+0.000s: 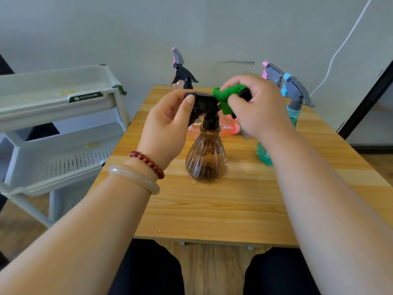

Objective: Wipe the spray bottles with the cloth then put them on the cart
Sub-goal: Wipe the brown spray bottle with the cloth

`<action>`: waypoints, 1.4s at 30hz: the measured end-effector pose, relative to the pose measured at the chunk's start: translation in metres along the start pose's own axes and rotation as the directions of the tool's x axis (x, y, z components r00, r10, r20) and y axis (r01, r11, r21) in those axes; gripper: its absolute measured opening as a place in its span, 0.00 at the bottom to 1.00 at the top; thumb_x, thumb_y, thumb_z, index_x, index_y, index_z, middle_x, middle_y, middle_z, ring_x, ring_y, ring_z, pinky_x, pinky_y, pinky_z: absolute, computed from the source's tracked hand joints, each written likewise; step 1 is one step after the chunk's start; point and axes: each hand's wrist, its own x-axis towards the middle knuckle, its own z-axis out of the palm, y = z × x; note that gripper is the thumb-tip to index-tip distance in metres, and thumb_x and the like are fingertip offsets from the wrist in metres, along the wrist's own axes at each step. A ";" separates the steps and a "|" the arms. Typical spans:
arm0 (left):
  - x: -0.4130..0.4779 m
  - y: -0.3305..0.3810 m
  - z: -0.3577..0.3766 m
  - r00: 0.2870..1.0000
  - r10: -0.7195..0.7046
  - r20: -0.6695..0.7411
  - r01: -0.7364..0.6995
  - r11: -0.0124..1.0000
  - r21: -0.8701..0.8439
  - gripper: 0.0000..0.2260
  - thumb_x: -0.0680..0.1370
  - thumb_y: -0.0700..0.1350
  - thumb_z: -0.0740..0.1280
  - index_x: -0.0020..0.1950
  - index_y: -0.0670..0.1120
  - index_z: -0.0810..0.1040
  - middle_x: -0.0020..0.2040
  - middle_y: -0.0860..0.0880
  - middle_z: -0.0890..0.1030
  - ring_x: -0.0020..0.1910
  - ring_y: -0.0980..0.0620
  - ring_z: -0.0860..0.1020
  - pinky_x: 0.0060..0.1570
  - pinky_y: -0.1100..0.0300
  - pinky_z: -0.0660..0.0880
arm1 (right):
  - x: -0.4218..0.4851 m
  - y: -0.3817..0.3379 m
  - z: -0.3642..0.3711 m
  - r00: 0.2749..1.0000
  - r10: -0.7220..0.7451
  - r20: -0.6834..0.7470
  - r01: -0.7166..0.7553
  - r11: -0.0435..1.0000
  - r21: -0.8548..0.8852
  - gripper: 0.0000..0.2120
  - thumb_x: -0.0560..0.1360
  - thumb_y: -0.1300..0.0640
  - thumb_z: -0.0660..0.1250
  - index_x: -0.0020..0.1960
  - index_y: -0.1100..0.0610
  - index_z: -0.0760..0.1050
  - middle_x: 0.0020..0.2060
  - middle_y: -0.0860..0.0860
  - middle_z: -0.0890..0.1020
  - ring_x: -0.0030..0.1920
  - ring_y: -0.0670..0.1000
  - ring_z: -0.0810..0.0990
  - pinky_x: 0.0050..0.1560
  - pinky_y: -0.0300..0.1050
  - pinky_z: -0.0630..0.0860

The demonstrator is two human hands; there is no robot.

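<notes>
A brown ribbed spray bottle (205,160) with a black trigger head stands upright on the wooden table (212,209). My left hand (168,122) pinches the front of its black head. My right hand (255,107) grips a green cloth (225,96) wrapped over the rear of that head. A pink bottle (225,129) lies on its side behind it, partly hidden. A teal bottle (294,99) with a grey and blue head stands to the right. At the back stand a clear bottle with a black head (184,76) and a grey and pink head (272,72).
A white tiered cart (63,99) stands left of the table, its top tray and perforated lower shelf open to view. A white cable (340,50) runs down the wall at right. A dark door frame (365,99) edges the right side.
</notes>
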 end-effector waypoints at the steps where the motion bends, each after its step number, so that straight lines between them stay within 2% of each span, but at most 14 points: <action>1: 0.000 0.000 0.001 1.000 -0.007 -0.010 0.007 1.000 0.002 0.09 0.84 0.45 0.60 0.57 0.52 0.79 0.48 0.58 0.83 0.52 0.60 0.81 0.57 0.56 0.79 | 0.001 0.000 -0.001 0.999 0.038 0.008 -0.038 0.999 -0.006 0.12 0.74 0.65 0.63 0.49 0.53 0.82 0.32 0.37 0.74 0.32 0.32 0.73 0.32 0.26 0.66; 3: 0.000 0.000 0.003 1.000 -0.001 -0.025 0.000 1.000 -0.009 0.09 0.84 0.44 0.60 0.54 0.54 0.79 0.47 0.57 0.83 0.51 0.60 0.82 0.56 0.57 0.80 | 0.001 -0.008 0.001 0.999 0.038 0.029 -0.040 0.998 0.052 0.13 0.74 0.66 0.62 0.48 0.52 0.82 0.29 0.34 0.76 0.32 0.32 0.74 0.32 0.26 0.67; 5: -0.001 0.000 0.006 0.999 0.013 -0.030 -0.014 0.999 -0.036 0.10 0.84 0.42 0.59 0.55 0.51 0.80 0.48 0.55 0.84 0.51 0.58 0.82 0.54 0.59 0.80 | -0.002 -0.021 0.007 0.998 -0.051 0.044 0.045 0.991 0.129 0.15 0.73 0.66 0.63 0.49 0.50 0.82 0.36 0.32 0.79 0.40 0.31 0.76 0.40 0.25 0.69; 7: -0.001 0.000 0.007 0.999 0.016 -0.033 -0.018 0.999 -0.042 0.10 0.84 0.41 0.59 0.57 0.48 0.80 0.49 0.52 0.84 0.51 0.57 0.83 0.52 0.60 0.80 | -0.004 -0.024 0.011 0.989 -0.138 0.044 0.132 0.983 0.125 0.15 0.72 0.64 0.63 0.51 0.50 0.82 0.43 0.37 0.81 0.45 0.31 0.76 0.46 0.24 0.69; 10: 0.000 -0.002 0.006 0.999 0.001 -0.053 -0.001 1.000 -0.007 0.10 0.84 0.43 0.59 0.59 0.47 0.80 0.50 0.52 0.84 0.51 0.55 0.84 0.53 0.56 0.81 | -0.004 -0.012 0.005 1.000 -0.007 0.023 0.005 0.996 0.090 0.14 0.74 0.63 0.63 0.47 0.46 0.81 0.30 0.34 0.78 0.30 0.36 0.74 0.31 0.26 0.67; 12: 0.001 -0.002 0.006 0.998 -0.011 -0.055 0.012 1.000 0.015 0.10 0.84 0.44 0.60 0.59 0.47 0.80 0.50 0.53 0.84 0.51 0.56 0.84 0.53 0.55 0.81 | -0.004 -0.003 0.000 0.995 0.095 -0.001 -0.095 0.993 0.067 0.15 0.75 0.64 0.62 0.44 0.45 0.79 0.26 0.37 0.76 0.25 0.39 0.72 0.26 0.29 0.65; 16: 0.000 -0.001 0.007 0.997 0.038 -0.065 -0.033 0.997 0.076 0.10 0.84 0.44 0.59 0.58 0.50 0.80 0.49 0.56 0.84 0.51 0.59 0.83 0.53 0.57 0.81 | -0.004 -0.014 0.002 0.999 0.033 0.039 -0.035 0.998 0.056 0.14 0.74 0.66 0.62 0.47 0.49 0.81 0.25 0.30 0.74 0.27 0.35 0.73 0.29 0.27 0.65; 20: -0.001 0.000 0.005 0.998 0.045 -0.054 -0.041 0.996 0.076 0.11 0.84 0.43 0.59 0.59 0.47 0.81 0.49 0.54 0.84 0.50 0.60 0.83 0.51 0.62 0.80 | -0.002 -0.028 0.008 0.993 -0.094 0.067 0.088 0.993 0.083 0.15 0.73 0.66 0.63 0.48 0.49 0.82 0.29 0.32 0.76 0.35 0.31 0.74 0.35 0.25 0.67; 23: 0.001 0.001 0.002 0.997 0.047 -0.056 -0.039 0.988 0.147 0.11 0.84 0.45 0.59 0.60 0.48 0.81 0.47 0.57 0.83 0.48 0.62 0.81 0.48 0.68 0.78 | 0.002 -0.014 0.001 0.996 0.031 0.078 -0.034 0.998 0.044 0.16 0.75 0.65 0.62 0.45 0.45 0.79 0.27 0.34 0.76 0.29 0.35 0.74 0.29 0.28 0.66; 26: 0.001 0.000 0.003 0.998 0.035 -0.060 -0.025 0.987 0.158 0.11 0.84 0.46 0.59 0.59 0.50 0.81 0.46 0.57 0.83 0.48 0.60 0.81 0.49 0.63 0.80 | -0.004 0.005 -0.003 0.990 0.142 -0.007 -0.142 0.989 0.043 0.16 0.75 0.65 0.61 0.45 0.45 0.80 0.33 0.37 0.77 0.31 0.35 0.74 0.31 0.28 0.66; 29: -0.001 -0.002 0.005 0.997 0.048 -0.062 -0.040 0.990 0.135 0.10 0.84 0.46 0.60 0.57 0.52 0.81 0.48 0.54 0.84 0.49 0.56 0.82 0.51 0.55 0.81 | -0.014 -0.006 0.012 0.996 -0.011 -0.088 0.016 0.998 0.060 0.15 0.73 0.67 0.62 0.50 0.52 0.82 0.40 0.35 0.77 0.39 0.32 0.75 0.40 0.23 0.68; 32: -0.001 -0.001 0.002 0.997 0.054 -0.061 -0.046 0.991 0.125 0.10 0.84 0.45 0.60 0.58 0.50 0.81 0.48 0.54 0.84 0.49 0.57 0.82 0.52 0.57 0.81 | -0.017 -0.009 0.029 0.961 -0.209 -0.181 0.218 0.976 0.029 0.15 0.71 0.68 0.62 0.54 0.59 0.82 0.49 0.43 0.80 0.53 0.36 0.76 0.57 0.25 0.67; 38: -0.001 0.001 0.003 0.997 0.044 -0.067 -0.035 0.992 0.124 0.08 0.84 0.46 0.61 0.53 0.54 0.79 0.42 0.61 0.82 0.45 0.65 0.80 0.46 0.68 0.77 | -0.041 0.022 0.044 0.939 -0.045 -0.341 0.057 0.998 0.024 0.20 0.74 0.71 0.63 0.63 0.60 0.78 0.60 0.52 0.81 0.61 0.46 0.77 0.65 0.37 0.72; 42: -0.002 -0.001 0.005 0.994 0.058 -0.094 -0.049 0.994 0.095 0.08 0.84 0.45 0.62 0.54 0.51 0.81 0.43 0.59 0.83 0.46 0.60 0.81 0.50 0.62 0.80 | -0.043 0.014 0.051 0.925 -0.069 -0.372 0.096 0.994 0.055 0.22 0.72 0.74 0.62 0.64 0.63 0.77 0.64 0.56 0.79 0.68 0.53 0.75 0.69 0.45 0.69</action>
